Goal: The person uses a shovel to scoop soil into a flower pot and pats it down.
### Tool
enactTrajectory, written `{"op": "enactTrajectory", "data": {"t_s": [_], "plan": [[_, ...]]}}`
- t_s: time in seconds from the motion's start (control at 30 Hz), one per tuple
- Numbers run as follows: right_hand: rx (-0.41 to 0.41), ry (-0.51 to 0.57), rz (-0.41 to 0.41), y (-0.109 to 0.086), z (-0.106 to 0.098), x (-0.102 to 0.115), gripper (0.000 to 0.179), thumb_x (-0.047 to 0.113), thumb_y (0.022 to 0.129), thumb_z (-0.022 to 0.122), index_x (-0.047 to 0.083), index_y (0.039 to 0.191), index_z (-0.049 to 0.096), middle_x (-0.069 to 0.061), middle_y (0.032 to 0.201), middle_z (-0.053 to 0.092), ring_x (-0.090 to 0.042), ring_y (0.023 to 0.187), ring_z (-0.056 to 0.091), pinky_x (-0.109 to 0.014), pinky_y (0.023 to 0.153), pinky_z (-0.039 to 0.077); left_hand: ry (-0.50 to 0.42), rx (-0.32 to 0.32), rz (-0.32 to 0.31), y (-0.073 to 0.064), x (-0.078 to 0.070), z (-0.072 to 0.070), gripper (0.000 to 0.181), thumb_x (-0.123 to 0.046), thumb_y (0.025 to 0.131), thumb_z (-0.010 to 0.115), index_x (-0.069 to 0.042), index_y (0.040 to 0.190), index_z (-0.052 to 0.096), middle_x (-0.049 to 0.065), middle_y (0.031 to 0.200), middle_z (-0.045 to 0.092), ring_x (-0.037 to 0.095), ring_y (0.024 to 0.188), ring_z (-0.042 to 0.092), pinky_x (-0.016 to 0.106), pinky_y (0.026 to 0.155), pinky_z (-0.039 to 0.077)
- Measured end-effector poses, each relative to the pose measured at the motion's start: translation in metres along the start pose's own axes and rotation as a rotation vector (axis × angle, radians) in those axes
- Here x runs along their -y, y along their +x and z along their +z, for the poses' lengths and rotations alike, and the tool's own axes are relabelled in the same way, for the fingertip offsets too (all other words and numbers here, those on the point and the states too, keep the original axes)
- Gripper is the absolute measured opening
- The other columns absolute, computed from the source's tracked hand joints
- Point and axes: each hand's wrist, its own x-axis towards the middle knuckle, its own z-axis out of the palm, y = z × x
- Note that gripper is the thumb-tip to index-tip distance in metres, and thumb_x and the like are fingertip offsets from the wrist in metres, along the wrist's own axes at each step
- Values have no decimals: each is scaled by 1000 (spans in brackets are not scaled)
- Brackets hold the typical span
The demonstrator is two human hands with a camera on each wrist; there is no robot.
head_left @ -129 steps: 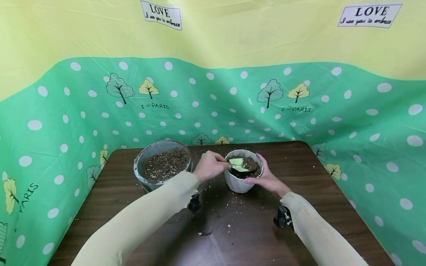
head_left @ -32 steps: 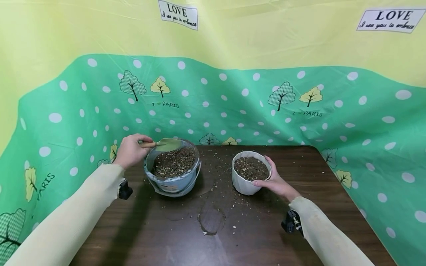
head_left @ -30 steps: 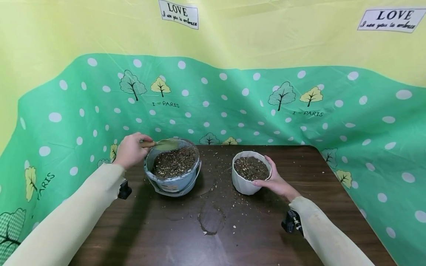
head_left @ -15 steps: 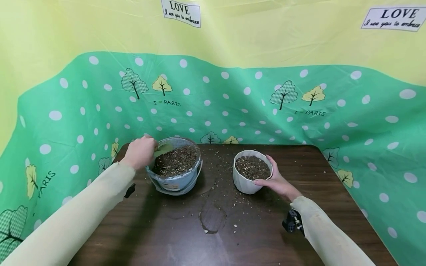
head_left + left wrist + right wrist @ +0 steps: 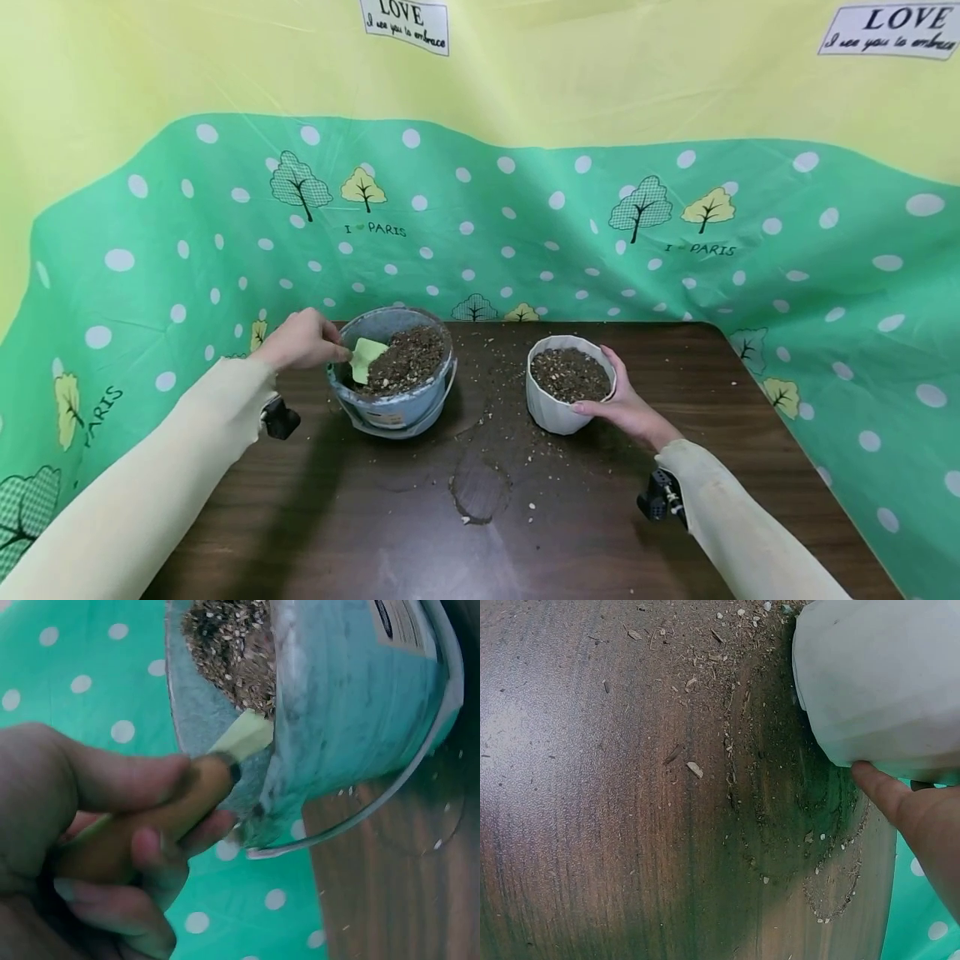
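My left hand [image 5: 302, 340] grips the wooden handle [image 5: 150, 825] of a small trowel with a light green blade [image 5: 367, 358]. The blade dips into the left side of a grey-blue bucket [image 5: 390, 414], against the dark potting soil [image 5: 411, 358] inside. In the left wrist view, fingers and thumb wrap the handle, and the blade's tip is at the soil. My right hand [image 5: 630, 408] holds a white faceted flower pot [image 5: 555, 414] by its right side, thumb in front and fingers around the back. Soil [image 5: 570, 375] fills that pot close to its rim.
Crumbs of soil and pale grit lie scattered on the dark wooden table [image 5: 420, 533], with a ring-shaped soil mark [image 5: 480, 521] near the middle. A green and yellow printed cloth [image 5: 480, 200] hangs behind and at both sides. The bucket's handle [image 5: 405, 780] hangs down its side.
From the pot, my left hand has brought the trowel over to the bucket and lowered its blade inside. Soil in the pot has been levelled. My right hand keeps holding the pot.
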Motion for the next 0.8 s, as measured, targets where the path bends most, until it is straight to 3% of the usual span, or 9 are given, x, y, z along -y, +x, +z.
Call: {"op": "enactTrajectory", "data": {"t_s": [0.1, 0.2, 0.47, 0.67, 0.8], "plan": [[2, 5, -4, -1, 0, 0, 117, 13, 83, 80, 22, 157, -10, -21, 158, -1, -41, 144, 5, -61, 112, 13, -88, 56, -8, -3, 3, 1, 19, -20, 88, 74, -1, 90, 78, 3, 66, 64, 16, 55, 47, 32, 53, 39], [4, 10, -12, -1, -1, 0, 117, 12, 83, 80, 21, 157, -10, -22, 158, -1, -42, 144, 5, -62, 112, 13, -149, 67, -13, -5, 6, 3, 22, -19, 88, 73, 1, 96, 77, 4, 63, 65, 13, 49, 48, 31, 50, 38], [-2, 10, -22, -2, -1, -3, 117, 11, 83, 80, 21, 157, -10, -22, 158, -2, -42, 144, 4, -62, 112, 13, -251, 26, -49, -8, 13, 12, 33, -24, 88, 75, 2, 108, 74, 3, 57, 61, 13, 48, 45, 32, 48, 36], [-4, 11, -22, -1, -2, -5, 117, 12, 82, 81, 21, 157, -10, -22, 158, -1, -41, 144, 5, -61, 112, 13, -312, -30, -77, -13, 22, 13, 39, -27, 88, 76, 2, 114, 72, 10, 82, 73, 17, 61, 57, 34, 55, 46], [-3, 14, -33, 1, -1, -5, 118, 12, 82, 81, 19, 157, -10, -23, 158, -1, -42, 144, 5, -62, 112, 13, -370, -50, -84, -17, 25, 12, 43, -30, 88, 76, 3, 116, 71, 13, 93, 74, 17, 62, 57, 33, 53, 45]]}}
